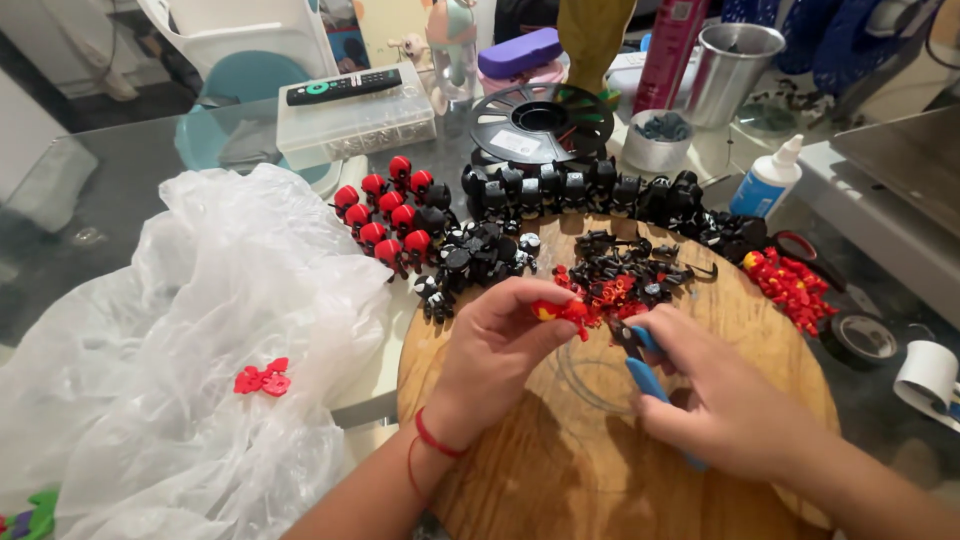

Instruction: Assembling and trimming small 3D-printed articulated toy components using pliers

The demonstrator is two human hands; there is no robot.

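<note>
My left hand point(495, 345) pinches a small red plastic piece point(558, 310) with a yellow dot over a round wooden board point(560, 470). My right hand point(715, 395) grips blue-handled pliers point(645, 370), whose tip points at the red piece. Just beyond both hands lies a heap of small red and black parts point(625, 275). Rows of red-headed figures point(390, 215) and black figures point(560, 188) stand at the board's far edge.
A crumpled white plastic bag point(190, 350) with a red piece point(262, 379) on it lies left. A pile of red parts point(795, 285), tape rolls point(860, 338), a glue bottle point(768, 178), a black spool point(540, 120), a metal cup point(730, 65) and a clear box with a remote point(345, 88) surround the board.
</note>
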